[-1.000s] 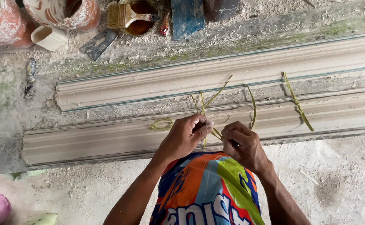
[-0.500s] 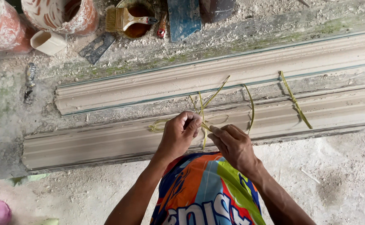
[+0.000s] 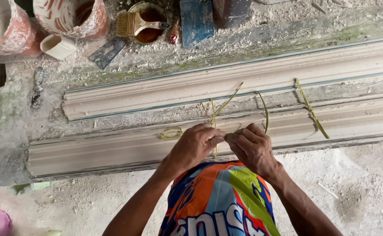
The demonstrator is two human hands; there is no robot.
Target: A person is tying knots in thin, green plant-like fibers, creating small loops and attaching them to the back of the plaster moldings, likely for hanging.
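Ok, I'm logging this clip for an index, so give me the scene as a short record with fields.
setting: dusty workbench with two long moulded cornice lengths, far cornice, near cornice
left hand: pinching thin green strips over the near cornice
right hand: fingertips meeting the left hand on the same strips
other ties: coiled strip; loose strip
background: brush lying on a tin, white cup, blue trowel

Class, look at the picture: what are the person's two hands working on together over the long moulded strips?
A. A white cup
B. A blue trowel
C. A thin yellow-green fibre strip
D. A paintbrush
C: the left hand and right hand meet fingertip to fingertip on the thin yellow-green fibre strip, above the near moulded strip.
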